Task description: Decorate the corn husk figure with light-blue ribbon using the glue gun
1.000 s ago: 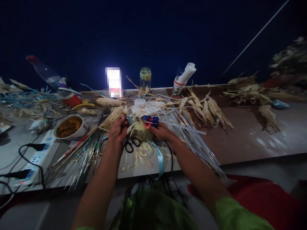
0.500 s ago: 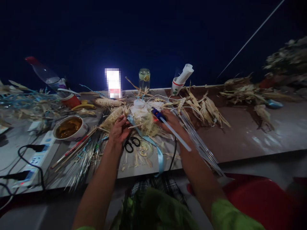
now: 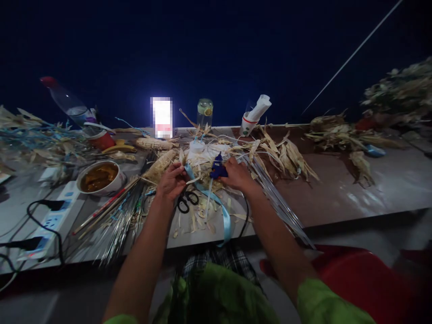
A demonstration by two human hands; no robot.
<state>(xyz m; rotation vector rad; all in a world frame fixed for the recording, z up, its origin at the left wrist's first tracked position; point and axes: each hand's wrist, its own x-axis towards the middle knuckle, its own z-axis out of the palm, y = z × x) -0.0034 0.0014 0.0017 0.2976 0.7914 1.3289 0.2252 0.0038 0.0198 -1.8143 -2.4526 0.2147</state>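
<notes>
My right hand [image 3: 239,175] is closed around a blue glue gun [image 3: 218,168], held upright over a heap of dry corn husks [image 3: 204,173]. A clear glue stick [image 3: 209,194] hangs down from it. My left hand [image 3: 171,181] has its fingers curled on a strip of husk and a light blue ribbon [image 3: 216,204] that trails off the table's front edge. Black scissors [image 3: 186,201] lie just below my left hand.
A bowl of brown liquid [image 3: 99,177] and a power strip [image 3: 50,220] with cables are at left. Clear glue sticks [image 3: 280,202] fan out on the right. A lit screen [image 3: 161,117], jar [image 3: 204,112], paper cup [image 3: 249,123] and husk piles [image 3: 286,153] line the back.
My right hand has turned the glue gun from lying across the husks to standing upright, swinging the glue stick from pointing right to hanging down. My left hand has stayed on the husk and ribbon.
</notes>
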